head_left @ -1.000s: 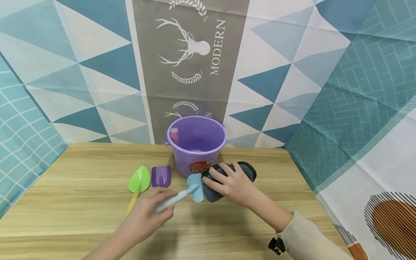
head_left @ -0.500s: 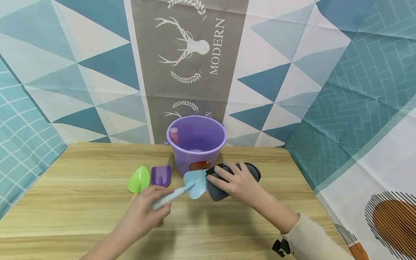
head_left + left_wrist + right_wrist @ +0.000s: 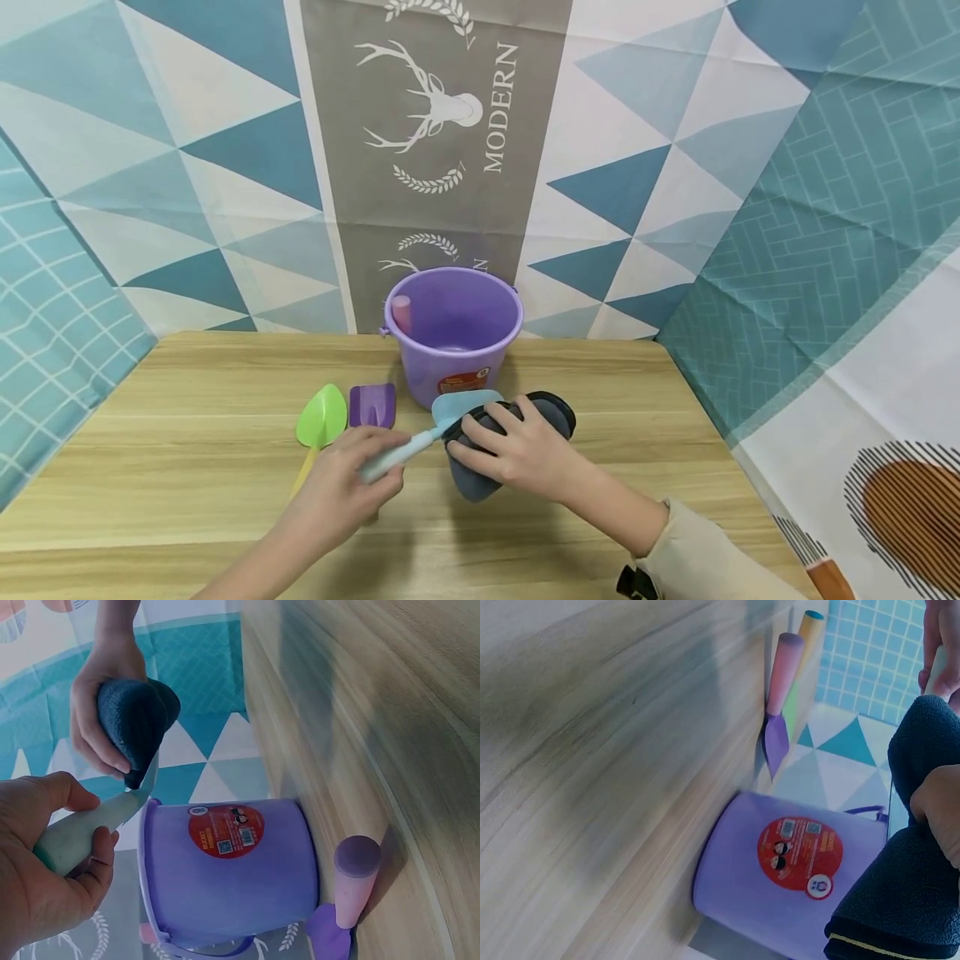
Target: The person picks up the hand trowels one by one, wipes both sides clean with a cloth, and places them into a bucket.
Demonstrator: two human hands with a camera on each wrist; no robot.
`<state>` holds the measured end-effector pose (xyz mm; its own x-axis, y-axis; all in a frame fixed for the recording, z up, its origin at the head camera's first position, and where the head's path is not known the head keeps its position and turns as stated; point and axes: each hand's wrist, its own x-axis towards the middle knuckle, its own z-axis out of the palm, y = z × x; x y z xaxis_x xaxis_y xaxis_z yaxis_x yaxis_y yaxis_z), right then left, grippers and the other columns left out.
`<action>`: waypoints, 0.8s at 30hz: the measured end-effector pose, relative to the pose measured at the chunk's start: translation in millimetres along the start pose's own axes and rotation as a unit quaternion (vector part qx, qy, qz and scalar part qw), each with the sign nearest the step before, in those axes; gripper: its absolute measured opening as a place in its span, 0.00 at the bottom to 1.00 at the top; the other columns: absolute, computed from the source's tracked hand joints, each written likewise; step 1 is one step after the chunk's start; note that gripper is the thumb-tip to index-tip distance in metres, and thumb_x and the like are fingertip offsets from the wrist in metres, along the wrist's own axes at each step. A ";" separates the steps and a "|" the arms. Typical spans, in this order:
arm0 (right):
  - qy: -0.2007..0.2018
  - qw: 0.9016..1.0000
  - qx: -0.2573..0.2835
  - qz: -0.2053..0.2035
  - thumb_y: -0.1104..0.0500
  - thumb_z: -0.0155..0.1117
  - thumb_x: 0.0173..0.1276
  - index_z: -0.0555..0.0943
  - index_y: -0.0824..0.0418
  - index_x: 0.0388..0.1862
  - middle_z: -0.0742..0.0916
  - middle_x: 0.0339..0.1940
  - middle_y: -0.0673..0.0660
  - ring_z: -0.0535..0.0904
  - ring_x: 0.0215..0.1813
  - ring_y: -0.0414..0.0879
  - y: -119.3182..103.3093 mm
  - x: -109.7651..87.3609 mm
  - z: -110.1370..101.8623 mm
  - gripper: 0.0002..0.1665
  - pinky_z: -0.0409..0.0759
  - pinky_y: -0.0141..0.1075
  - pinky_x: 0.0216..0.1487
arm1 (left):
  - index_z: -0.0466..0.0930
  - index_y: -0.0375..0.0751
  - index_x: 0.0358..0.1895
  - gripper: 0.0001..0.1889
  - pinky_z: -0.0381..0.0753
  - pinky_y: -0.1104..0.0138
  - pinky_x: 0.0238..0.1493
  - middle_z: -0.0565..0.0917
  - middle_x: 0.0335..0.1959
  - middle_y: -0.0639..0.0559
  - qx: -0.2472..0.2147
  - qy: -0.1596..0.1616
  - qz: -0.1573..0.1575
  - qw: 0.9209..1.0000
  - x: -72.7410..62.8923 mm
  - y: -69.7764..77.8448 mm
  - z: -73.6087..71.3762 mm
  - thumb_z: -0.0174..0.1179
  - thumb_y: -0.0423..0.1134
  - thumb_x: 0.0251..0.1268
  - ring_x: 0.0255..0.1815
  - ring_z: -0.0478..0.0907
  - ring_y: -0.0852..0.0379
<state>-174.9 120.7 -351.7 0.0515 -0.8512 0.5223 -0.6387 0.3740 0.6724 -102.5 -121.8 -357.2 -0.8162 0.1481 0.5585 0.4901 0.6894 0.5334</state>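
Note:
My left hand [image 3: 356, 479] grips the pale handle of a light blue toy shovel [image 3: 452, 406], its blade pointing right in front of the bucket. In my right hand [image 3: 517, 442] is a dark grey-blue cloth [image 3: 472, 479] with black edging, bunched under the fingers. The cloth lies against the shovel where handle meets blade and covers part of the blade. From the left wrist view, the cloth [image 3: 131, 720] hangs right at the neck of the shovel, above the table. In the right wrist view, the cloth [image 3: 900, 892] droops on both sides of my fingers.
A purple bucket [image 3: 457, 358] with a red label stands at the back, a pink handle [image 3: 402, 312] inside it. Left of it lie a purple shovel [image 3: 372, 406] and a green shovel [image 3: 322, 417] with a yellow handle. Patterned cloth [image 3: 427, 183] backs the wooden table [image 3: 225, 433].
My right hand has shifted slightly right, then back left and toward me with the cloth, which now overlaps more of the blue blade. The blade has tilted; the left hand stays nearly in place.

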 end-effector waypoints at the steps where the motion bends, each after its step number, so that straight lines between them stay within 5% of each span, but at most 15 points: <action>1: -0.009 1.000 -0.001 0.001 0.61 0.36 0.77 0.79 0.44 0.47 0.83 0.42 0.46 0.79 0.39 0.46 0.3 -1.9 0.7 0.21 0.74 0.38 0.27 | 0.85 0.44 0.38 0.15 0.75 0.73 0.32 0.82 0.36 0.59 0.000 0.000 0.005 1.000 -0.4 -0.3 -0.1 0.68 0.28 0.42 0.35 0.72 0.67; 13: -0.084 0.996 0.022 0.033 0.60 0.38 0.76 0.77 0.45 0.53 0.82 0.47 0.49 0.78 0.42 0.50 11.7 -20.9 2.8 0.20 0.78 0.43 0.31 | 0.84 0.42 0.41 0.17 0.74 0.77 0.26 0.82 0.38 0.59 -0.039 -0.002 0.040 0.998 -5.4 -4.8 -3.1 0.66 0.26 0.43 0.35 0.70 0.67; 19: -0.109 0.991 0.039 0.067 0.58 0.61 0.64 0.77 0.46 0.55 0.81 0.49 0.51 0.78 0.45 0.52 21.1 -32.2 3.0 0.20 0.79 0.46 0.33 | 0.84 0.40 0.40 0.18 0.75 0.75 0.33 0.82 0.37 0.58 -0.024 0.015 0.054 0.998 -7.4 -10.4 -5.0 0.67 0.25 0.40 0.36 0.71 0.68; 24: -0.083 0.974 0.124 0.171 0.65 0.76 0.42 0.79 0.48 0.53 0.83 0.49 0.53 0.79 0.46 0.54 26.2 -41.4 5.4 0.35 0.79 0.48 0.39 | 0.85 0.44 0.42 0.18 0.77 0.73 0.35 0.83 0.38 0.59 -0.053 0.004 -0.008 0.999 -9.8 -12.7 -6.9 0.67 0.25 0.43 0.37 0.73 0.69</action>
<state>-197.9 163.7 -358.6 -0.3090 -0.7476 0.5879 -0.7635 0.5636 0.3153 -98.6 -136.9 -365.1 -0.8215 0.1321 0.5547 0.5078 0.6120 0.6063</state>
